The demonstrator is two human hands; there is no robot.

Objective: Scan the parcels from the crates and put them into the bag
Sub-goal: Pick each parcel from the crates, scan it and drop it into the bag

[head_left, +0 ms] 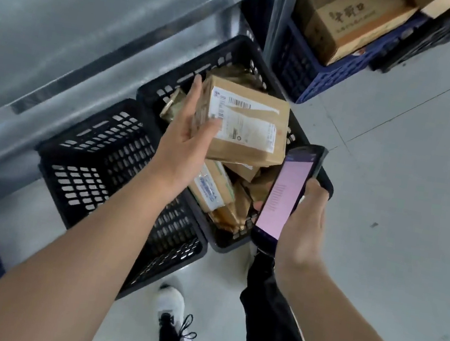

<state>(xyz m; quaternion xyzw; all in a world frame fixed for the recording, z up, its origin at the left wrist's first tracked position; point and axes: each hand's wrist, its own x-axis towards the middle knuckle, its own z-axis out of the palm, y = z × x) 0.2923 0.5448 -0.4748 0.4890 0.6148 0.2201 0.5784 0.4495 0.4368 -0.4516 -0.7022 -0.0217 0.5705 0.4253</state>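
From the head camera, the left hand (190,139) holds a brown cardboard parcel box (249,128) by its left end: the fingers run up along the far left edge and the thumb presses on the white shipping label (243,120) that covers the box's upper face, with a barcode strip near the label's top edge. The box is lifted clear above a black slotted plastic crate (234,63) holding more brown parcels (214,192), which lie directly beneath the grip.

Just right of the held box, the right hand (304,220) is curled round a black handheld scanner with a lit pink screen (285,191), its fingers wrapping the right edge and the thumb tip showing at the left edge. The scanner's top end lies close to the box's lower right corner; whether they touch cannot be told.

Left of the left wrist sits a second black slotted crate (97,157), tipped on its side. Well beyond both grips, a blue plastic crate (305,74) carries a large printed cardboard carton (354,17). Below the arms show a white lace-up shoe (171,308) and a dark trouser leg (274,323) on the pale grey floor (403,197).
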